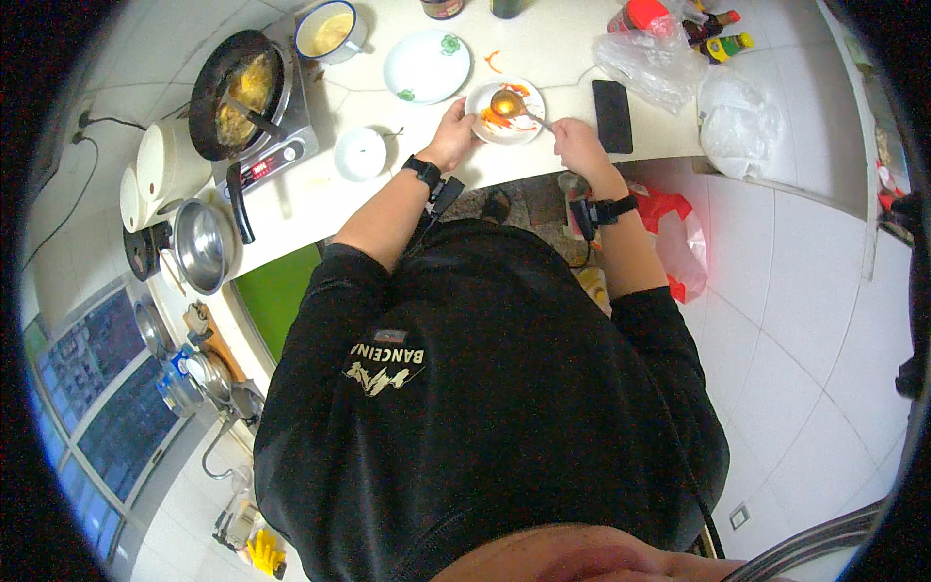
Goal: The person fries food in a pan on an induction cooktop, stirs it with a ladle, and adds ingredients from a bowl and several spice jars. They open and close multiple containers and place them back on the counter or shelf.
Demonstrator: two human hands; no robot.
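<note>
My left hand (456,137) grips the left rim of a small white plate (471,96) smeared with red-orange sauce. In my right hand (578,148) is the handle of a metal spoon (507,105), whose bowl, with orange liquid in it, is over the plate. A white plate with green leaf patterns (428,67) lies behind and to the left. A small white bowl (360,154) stands left of my left hand. On the induction cooker (298,149) a black wok (204,94) holds yellow food in oil, with a utensil resting in it.
An enamel pot (331,33) with yellow contents stands beside the cooker. A black phone (613,116) lies at my right. Plastic bags (651,65) and bottles (727,47) sit at the back right. A steel basin (204,246) is at the counter's left end. The wok's handle points towards me.
</note>
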